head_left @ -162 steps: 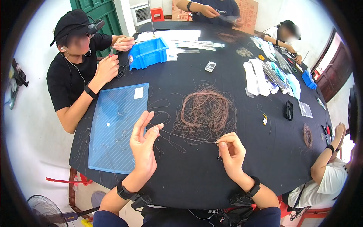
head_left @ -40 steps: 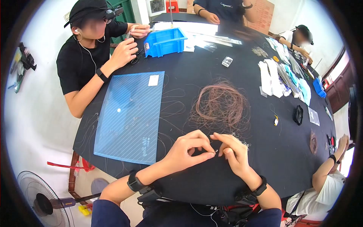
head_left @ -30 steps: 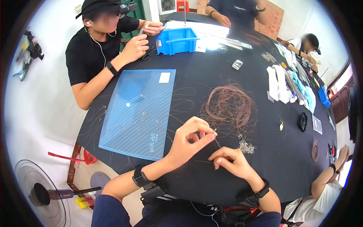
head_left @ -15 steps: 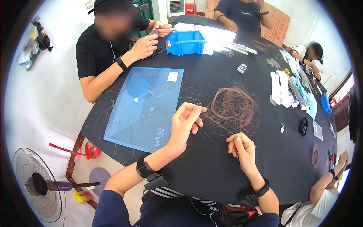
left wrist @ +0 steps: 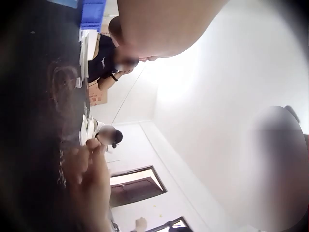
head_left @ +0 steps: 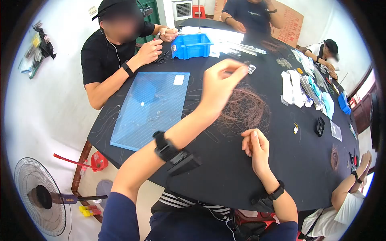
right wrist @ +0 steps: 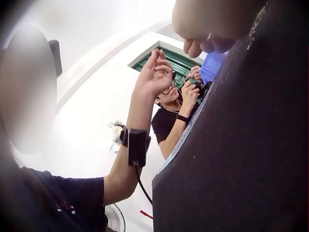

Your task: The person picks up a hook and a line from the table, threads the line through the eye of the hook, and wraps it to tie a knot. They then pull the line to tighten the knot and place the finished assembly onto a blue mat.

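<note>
My left hand (head_left: 220,86) is raised over the table, blurred by motion. Its thumb and forefinger pinch a small dark fish hook (head_left: 246,63), which is hardly visible at the fingertips. In the right wrist view the same left hand (right wrist: 155,77) stands high with its palm turned to the camera. Low over the table, my right hand (head_left: 256,146) has curled fingers with the thumb laid against the forefinger; I cannot tell whether fishing line is pinched there. Just beyond it lies a loose tangle of brown fishing line (head_left: 247,106). Part of a pile of hooks (right wrist: 255,30) shows beside the right hand.
A blue file bag (head_left: 150,108) with hooks and line on it lies at left. Behind stands a blue bin (head_left: 191,46). White packets (head_left: 292,88), a black tray (head_left: 319,126) and a small yellow-white item (head_left: 296,128) are at right. Several people sit round the table.
The hands worked close together, then parted. My left hand has since risen up and forward past the line tangle with the hook, while the right hand has stayed nearly still.
</note>
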Motion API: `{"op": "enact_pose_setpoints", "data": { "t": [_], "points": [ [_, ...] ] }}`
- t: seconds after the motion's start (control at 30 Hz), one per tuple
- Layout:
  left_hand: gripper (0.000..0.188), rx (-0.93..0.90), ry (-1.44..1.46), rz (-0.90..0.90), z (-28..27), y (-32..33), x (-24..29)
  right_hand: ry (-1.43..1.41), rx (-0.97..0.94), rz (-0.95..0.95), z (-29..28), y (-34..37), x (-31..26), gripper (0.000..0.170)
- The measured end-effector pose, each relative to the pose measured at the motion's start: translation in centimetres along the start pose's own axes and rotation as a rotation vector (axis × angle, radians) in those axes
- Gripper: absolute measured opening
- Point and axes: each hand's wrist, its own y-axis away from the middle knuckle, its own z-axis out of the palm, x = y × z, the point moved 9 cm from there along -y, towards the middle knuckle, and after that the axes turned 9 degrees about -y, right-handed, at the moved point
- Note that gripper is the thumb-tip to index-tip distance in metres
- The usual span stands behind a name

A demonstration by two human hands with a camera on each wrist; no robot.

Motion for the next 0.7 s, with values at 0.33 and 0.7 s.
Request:
{"op": "enact_pose_setpoints", "data": {
  "t": [0.33,0.7],
  "points": [
    [0.013,0.534,0.469,-0.286,-0.3,-11.6,-11.4,-0.016,-0.044,-0.010,0.1,-0.1,0.2,0.031],
    [0.016,0.880,-0.775,-0.484,-22.7,-4.9,-14.5,0.040,-0.084,-0.015,0.9,-0.1,-0.1,0.028]
  ]
}}
